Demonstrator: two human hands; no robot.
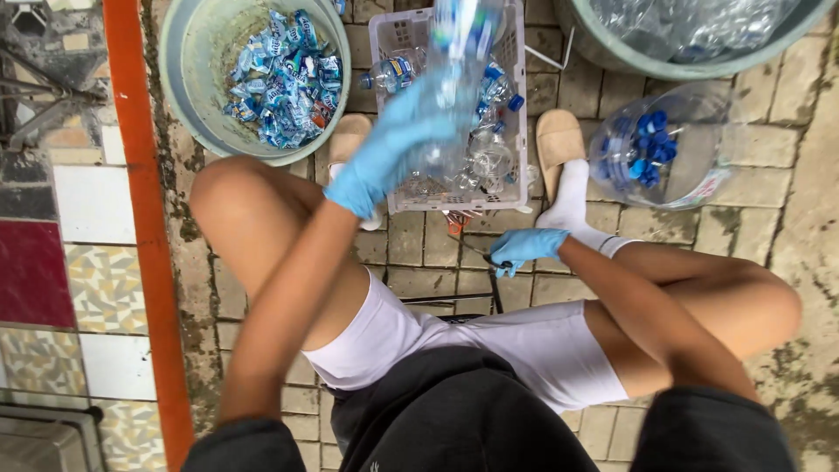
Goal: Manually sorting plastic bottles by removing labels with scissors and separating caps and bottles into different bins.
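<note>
Two gloved hands are at work over a white crate point(516, 114) of empty bottles. The left hand point(389, 149) grips a clear plastic bottle point(454, 70), blurred, raised above the crate. The right hand point(523, 247), just below the crate, is closed on a small dark tool point(496, 262). Left of the crate stands a bucket point(188, 96) of torn labels point(284, 79); right of it, a clear jar point(699, 149) of blue caps point(645, 149).

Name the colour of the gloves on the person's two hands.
Light blue on both the left hand and right hand, seen best in the head view.
</note>
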